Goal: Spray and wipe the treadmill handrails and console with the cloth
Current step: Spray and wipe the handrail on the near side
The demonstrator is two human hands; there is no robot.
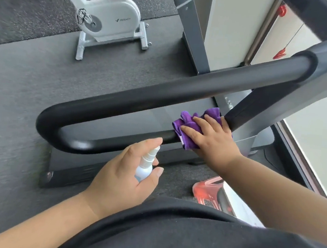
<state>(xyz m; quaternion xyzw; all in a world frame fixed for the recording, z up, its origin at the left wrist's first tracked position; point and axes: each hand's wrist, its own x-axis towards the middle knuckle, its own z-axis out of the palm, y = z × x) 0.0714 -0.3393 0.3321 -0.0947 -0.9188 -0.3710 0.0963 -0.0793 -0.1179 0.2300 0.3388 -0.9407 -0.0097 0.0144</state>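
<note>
Head view: the black looped treadmill handrail (161,96) runs across the frame, with a white exercise bike (110,20) on the grey floor (24,93) behind. The right hand (212,139) presses a bunched purple cloth (188,125) onto the lower bar, fingers extended. The left hand (123,169) grips a small white spray bottle (145,165), nozzle near the rail

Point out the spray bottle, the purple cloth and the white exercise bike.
spray bottle (144,170): head view, on its white body below the nozzle.
purple cloth (188,123): head view, on the bunched folds.
white exercise bike (116,20): head view, on its flywheel housing.
</note>
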